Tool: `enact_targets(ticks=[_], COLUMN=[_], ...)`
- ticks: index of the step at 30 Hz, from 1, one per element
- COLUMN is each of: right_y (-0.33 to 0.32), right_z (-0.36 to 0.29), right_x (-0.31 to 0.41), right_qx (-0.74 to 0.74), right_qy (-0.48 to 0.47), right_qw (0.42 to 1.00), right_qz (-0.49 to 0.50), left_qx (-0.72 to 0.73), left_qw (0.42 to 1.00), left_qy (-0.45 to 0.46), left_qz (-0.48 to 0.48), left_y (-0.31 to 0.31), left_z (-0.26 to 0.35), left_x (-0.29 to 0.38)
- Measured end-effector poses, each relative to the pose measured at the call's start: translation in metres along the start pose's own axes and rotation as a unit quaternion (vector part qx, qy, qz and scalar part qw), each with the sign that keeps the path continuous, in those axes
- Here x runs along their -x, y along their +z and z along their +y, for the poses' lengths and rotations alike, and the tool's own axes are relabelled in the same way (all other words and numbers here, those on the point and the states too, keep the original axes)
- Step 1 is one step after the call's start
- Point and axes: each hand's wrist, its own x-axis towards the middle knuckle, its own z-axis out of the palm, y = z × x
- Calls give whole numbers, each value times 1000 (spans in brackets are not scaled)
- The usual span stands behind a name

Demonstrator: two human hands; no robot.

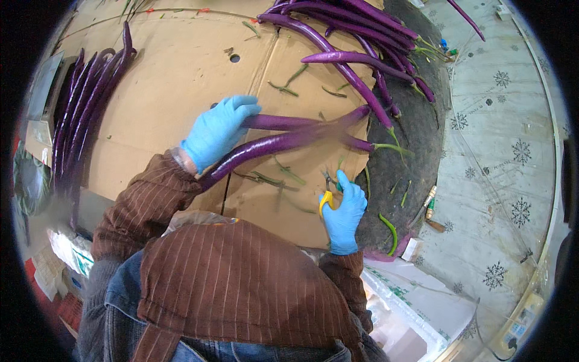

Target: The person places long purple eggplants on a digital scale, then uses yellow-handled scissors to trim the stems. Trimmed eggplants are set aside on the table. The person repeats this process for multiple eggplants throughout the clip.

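My left hand (pixel 221 129), in a blue glove, rests at the near ends of two long purple eggplants. The upper eggplant (pixel 280 122) has its end under my fingers; the lower, glossy one (pixel 253 149) passes beneath my wrist. They cross to the right, where the picture is blurred. My right hand (pixel 346 212), also in a blue glove, holds yellow-handled scissors (pixel 326 202) over the cardboard, below the eggplants' stem side. Whether the blades are apart is hard to tell. Cut green stems (pixel 271 181) lie on the cardboard (pixel 172 90) between the hands.
More eggplants (pixel 357 22) are piled at the top right, stems rightwards. A bundle of eggplants (pixel 86 113) lies at the left edge. Knives (pixel 429 203) lie on the right beside dark matting (pixel 407 158). A white foam box (pixel 407 316) stands at the lower right.
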Motion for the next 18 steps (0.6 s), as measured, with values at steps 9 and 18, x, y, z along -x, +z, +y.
enact_targets(ticks=[9,18], right_y=[-31,13], right_z=[5,28], right_x=[-68,-228], right_qx=[1,45], right_qy=[-104,-24], right_qw=[994,992], right_qz=[-14,-114], left_qx=[54,6], left_qw=[993,991], left_qy=[-90,-95], left_qz=[-55,-91], left_y=[13,6], left_z=[-7,-12], left_x=[39,44])
